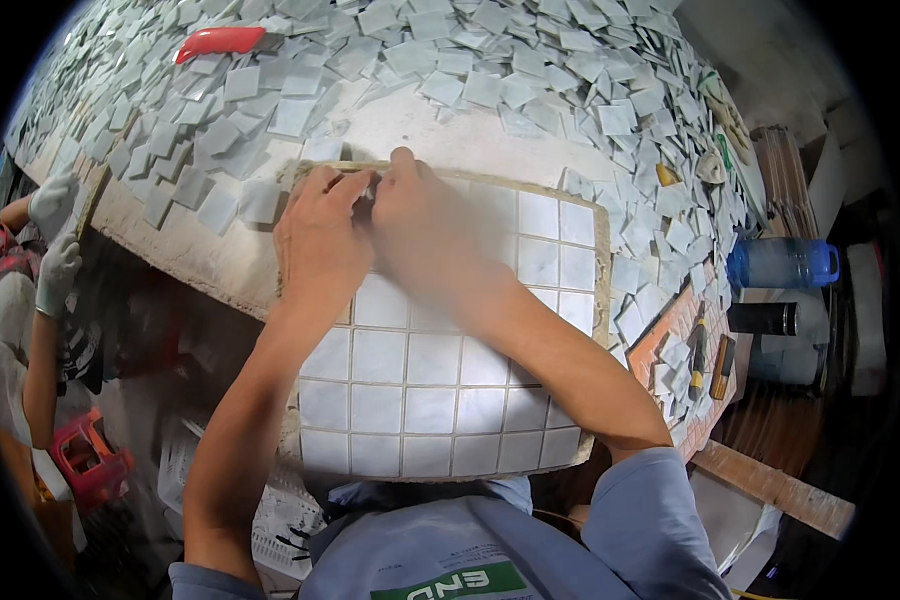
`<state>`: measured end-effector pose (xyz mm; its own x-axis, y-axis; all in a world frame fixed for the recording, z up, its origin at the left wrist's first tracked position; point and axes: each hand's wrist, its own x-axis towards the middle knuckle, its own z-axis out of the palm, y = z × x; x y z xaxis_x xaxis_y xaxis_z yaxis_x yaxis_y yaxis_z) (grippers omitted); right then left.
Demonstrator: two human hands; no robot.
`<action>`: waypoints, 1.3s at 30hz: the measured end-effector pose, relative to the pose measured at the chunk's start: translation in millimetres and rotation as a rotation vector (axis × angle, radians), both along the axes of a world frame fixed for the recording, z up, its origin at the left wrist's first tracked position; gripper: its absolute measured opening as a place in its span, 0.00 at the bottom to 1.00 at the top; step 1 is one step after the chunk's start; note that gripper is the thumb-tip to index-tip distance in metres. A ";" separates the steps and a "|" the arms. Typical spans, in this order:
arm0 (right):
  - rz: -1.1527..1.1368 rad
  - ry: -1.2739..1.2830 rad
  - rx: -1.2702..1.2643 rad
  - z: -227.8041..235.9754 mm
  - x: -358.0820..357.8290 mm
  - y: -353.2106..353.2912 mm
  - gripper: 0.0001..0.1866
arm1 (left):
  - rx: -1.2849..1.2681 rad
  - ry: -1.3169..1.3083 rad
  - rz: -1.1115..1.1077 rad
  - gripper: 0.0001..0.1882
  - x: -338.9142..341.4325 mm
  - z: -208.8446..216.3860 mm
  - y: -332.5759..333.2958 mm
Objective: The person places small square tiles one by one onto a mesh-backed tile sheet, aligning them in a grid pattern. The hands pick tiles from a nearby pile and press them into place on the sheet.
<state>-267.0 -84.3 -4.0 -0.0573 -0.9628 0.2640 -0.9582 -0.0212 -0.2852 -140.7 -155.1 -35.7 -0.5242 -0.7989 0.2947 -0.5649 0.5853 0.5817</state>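
Grip of the left hand (320, 232) and blurred right hand (422, 222) could not be told; fingertips converged at the far edge of the rimmed board (602, 262). Square white tiles (378, 357) lay gridded there; far-row setting seemed in hand, the next move calling for edge alignment.

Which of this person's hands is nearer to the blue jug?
Right. The right hand, blurred, is over the upper part of the tiled board, well left of the blue jug. The left hand is beside it at the board's upper left, farther from the jug.
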 end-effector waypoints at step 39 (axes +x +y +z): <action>-0.197 -0.323 -0.133 -4.7 -210.7 45.6 0.28 | -0.017 -0.157 -0.329 0.26 -171.3 1.5 -107.1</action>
<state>-477.7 -38.7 -8.7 -0.3379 -0.8839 0.3234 -0.8089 0.0970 -0.5799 -312.0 -262.2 -34.3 -0.7926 -0.5753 0.2023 -0.4261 0.7598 0.4911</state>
